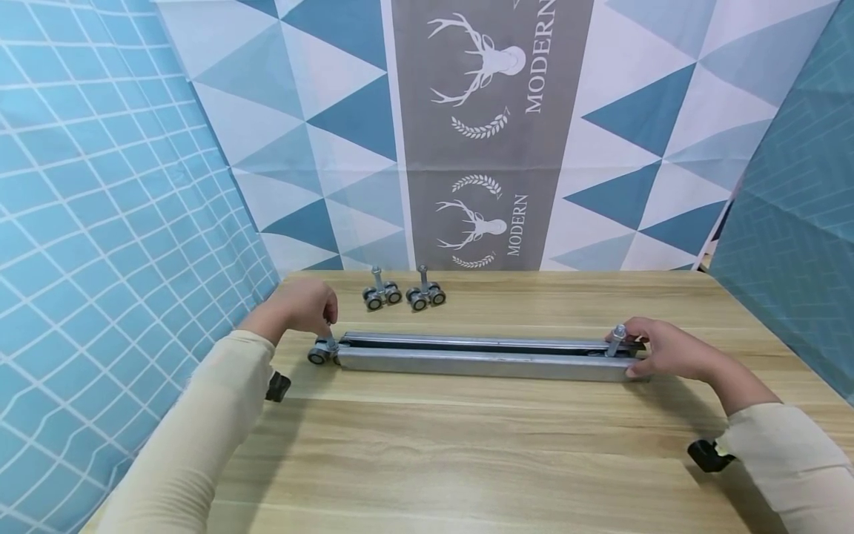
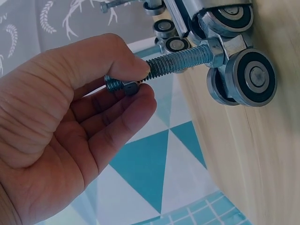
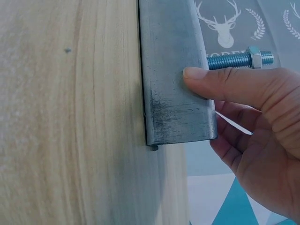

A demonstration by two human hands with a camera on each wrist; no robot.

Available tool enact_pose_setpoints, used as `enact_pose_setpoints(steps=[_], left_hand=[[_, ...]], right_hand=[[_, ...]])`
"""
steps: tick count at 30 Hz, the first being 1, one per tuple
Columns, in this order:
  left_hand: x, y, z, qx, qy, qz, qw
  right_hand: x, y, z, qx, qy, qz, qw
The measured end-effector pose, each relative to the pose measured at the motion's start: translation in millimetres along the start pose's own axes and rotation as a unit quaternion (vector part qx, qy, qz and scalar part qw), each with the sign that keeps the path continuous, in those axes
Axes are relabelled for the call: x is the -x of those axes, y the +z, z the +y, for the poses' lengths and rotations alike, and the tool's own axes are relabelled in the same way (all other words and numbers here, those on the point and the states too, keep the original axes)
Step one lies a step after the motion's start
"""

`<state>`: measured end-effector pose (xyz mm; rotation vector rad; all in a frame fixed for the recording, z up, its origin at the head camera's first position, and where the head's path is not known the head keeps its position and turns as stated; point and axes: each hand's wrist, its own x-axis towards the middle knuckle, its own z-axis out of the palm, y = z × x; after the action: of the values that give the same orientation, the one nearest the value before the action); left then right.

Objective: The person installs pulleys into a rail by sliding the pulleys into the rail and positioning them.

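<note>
A metal rail (image 1: 480, 363) with a slot along its top lies across the wooden table. At its left end, my left hand (image 1: 303, 305) pinches the threaded bolt of a wheeled roller (image 1: 320, 351); in the left wrist view the thumb and fingers of the left hand (image 2: 79, 108) hold the bolt (image 2: 180, 61) near its tip, and the roller's wheels (image 2: 255, 77) stand at the rail's end, some apparently inside it. My right hand (image 1: 674, 357) grips the rail's right end, thumb on the near side. Beside it a bolt with a nut (image 1: 617, 340) sticks up from the slot.
Behind the rail, two more wheeled rollers (image 1: 382, 291) (image 1: 425, 291) stand on the table (image 1: 467, 452), bolts upward. A patterned cloth (image 1: 480, 148) hangs at the back, with blue cloths at both sides. Dark wrist-camera parts show by both sleeves.
</note>
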<state>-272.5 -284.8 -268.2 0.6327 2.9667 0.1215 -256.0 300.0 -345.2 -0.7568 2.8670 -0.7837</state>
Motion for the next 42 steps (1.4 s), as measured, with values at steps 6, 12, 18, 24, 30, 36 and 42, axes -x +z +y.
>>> enact_pose_setpoints(steps=[6,12,18,24,30,36,42], left_hand=[[-5.1,0.7,6.7,0.005,-0.002,-0.014,0.9999],[-8.5,0.2,14.1,0.012,-0.001,-0.022,0.9997],[-12.4,0.2,21.0,0.013,0.013,-0.030,0.9994],[-16.2,1.6,26.3,0.030,0.031,-0.036,0.9984],[-19.3,2.4,30.8,0.025,0.038,-0.026,0.9986],[-20.5,0.6,36.7,0.008,0.040,-0.024,0.9989],[-22.2,1.3,42.2,-0.002,0.051,-0.021,0.9985]], right_hand=[[0.0,0.5,-0.1,-0.003,-0.001,0.000,1.0000],[-0.6,0.6,2.0,-0.001,-0.005,-0.002,1.0000],[-0.3,0.6,2.9,-0.004,-0.005,0.000,1.0000],[-0.3,1.2,2.4,-0.006,-0.005,0.000,1.0000],[0.2,1.1,2.5,-0.006,-0.004,0.004,1.0000],[0.5,1.0,2.7,-0.007,-0.001,0.003,1.0000],[0.8,2.1,2.0,-0.006,0.001,0.003,1.0000]])
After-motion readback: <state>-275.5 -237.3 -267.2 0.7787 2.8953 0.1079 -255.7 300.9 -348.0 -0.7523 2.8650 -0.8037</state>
